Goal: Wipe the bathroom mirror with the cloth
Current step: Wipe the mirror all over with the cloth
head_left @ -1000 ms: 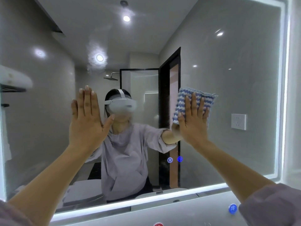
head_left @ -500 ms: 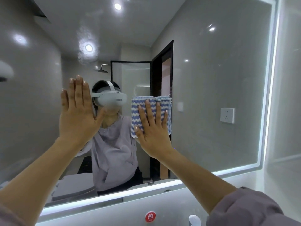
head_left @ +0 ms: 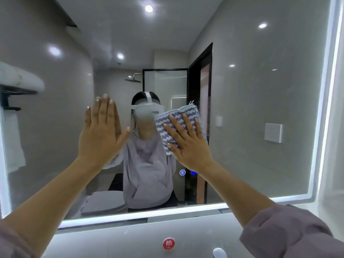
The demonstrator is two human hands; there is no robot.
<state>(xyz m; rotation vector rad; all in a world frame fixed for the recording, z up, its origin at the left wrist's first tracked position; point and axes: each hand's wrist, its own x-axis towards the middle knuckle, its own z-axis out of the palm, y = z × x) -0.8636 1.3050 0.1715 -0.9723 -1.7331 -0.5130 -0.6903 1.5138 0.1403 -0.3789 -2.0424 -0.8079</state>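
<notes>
- On my feed the left arm reaches up and forward with the forearm bare. The left hand [head_left: 100, 135] is raised with its palm facing the mirror [head_left: 260, 94] and looks to be against the glass.
- Its fingers [head_left: 104, 108] are straight and close together, thumb angled out. They are relaxed and hold nothing.
- The right arm, sleeve bunched near the elbow, stretches to the glass just beside the left hand.
- The right hand [head_left: 188, 144] lies flat on the cloth [head_left: 186, 111], fingers straight and spread, pressing it without curling round it.
- I see the blue-and-white striped cloth pinned to the mirror near its middle, tilted, with its top edge above the fingertips.
</notes>
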